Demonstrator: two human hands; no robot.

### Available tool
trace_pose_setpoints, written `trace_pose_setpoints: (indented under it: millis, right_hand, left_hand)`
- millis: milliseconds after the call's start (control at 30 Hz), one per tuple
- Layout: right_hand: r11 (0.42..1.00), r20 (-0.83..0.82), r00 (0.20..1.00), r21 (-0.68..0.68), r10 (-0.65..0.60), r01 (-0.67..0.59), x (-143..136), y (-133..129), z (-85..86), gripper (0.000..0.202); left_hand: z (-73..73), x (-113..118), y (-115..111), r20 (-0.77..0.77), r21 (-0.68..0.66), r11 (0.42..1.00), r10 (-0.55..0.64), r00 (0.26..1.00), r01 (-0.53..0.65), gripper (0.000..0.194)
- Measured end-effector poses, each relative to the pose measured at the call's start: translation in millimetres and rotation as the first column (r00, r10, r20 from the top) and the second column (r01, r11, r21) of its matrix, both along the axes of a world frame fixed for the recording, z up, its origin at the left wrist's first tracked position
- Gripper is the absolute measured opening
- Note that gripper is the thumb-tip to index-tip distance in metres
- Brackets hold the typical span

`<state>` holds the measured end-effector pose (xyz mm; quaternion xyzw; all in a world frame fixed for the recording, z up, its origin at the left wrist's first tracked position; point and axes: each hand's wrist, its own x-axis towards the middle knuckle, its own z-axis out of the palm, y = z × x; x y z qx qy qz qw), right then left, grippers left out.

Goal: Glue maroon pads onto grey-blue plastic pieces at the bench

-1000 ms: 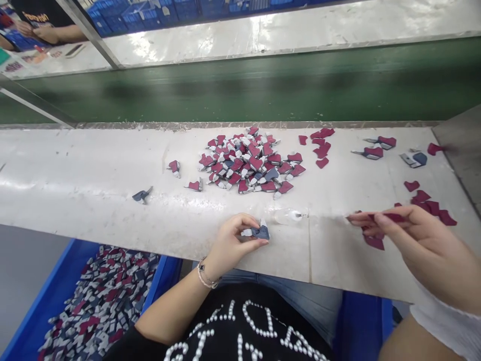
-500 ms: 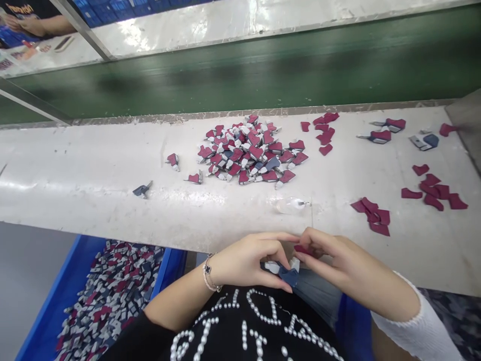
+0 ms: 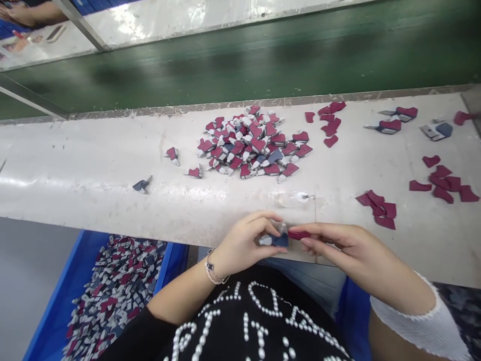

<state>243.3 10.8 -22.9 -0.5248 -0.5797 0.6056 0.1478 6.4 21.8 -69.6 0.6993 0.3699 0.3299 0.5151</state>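
Observation:
Near the front edge of the white table [image 3: 210, 215], my left hand [image 3: 248, 238] pinches a blue and grey part [image 3: 278, 240] between thumb and fingers. My right hand [image 3: 338, 243] grips a dark red piece [image 3: 298, 234] by its right end; its left end is at the blue part, and whether they touch I cannot tell. Beyond my hands lies a heap of red, grey and blue parts [image 3: 257, 145]. To the right are loose red pieces, one group [image 3: 378, 208] nearer my right hand and another [image 3: 443, 183] farther right.
A clear object with a thin tip [image 3: 296, 198] lies just beyond my hands. At the lower left stands a blue bin [image 3: 56, 301] full of parts. A green belt [image 3: 225, 75] runs behind the table. Another person's arm [image 3: 41, 14] shows at the top left.
Both hands have risen from the lap side to the table's front edge. The blue part is turned more level, and the red piece now shows more clearly, pointing at it. The view has shifted slightly.

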Motion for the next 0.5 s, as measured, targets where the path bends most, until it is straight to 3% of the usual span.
trace_pose_setpoints:
  millis: [200, 500]
  right_hand:
    - [0.993, -0.074, 0.991, -0.037, -0.11, 0.108, -21, -3, 3.1, 0.026]
    - [0.987, -0.139, 0.979, -0.078, -0.148, 0.138, -27, 6, 0.9, 0.03]
  left_hand:
    - [-10.6, 3, -2, 0.091, 0.053, 0.973, 0.219, 0.971, -0.224, 0.021]
    - [-13.7, 1, 1, 0.151, 0.183, 0.951, 0.222, 0.963, -0.248, 0.021]
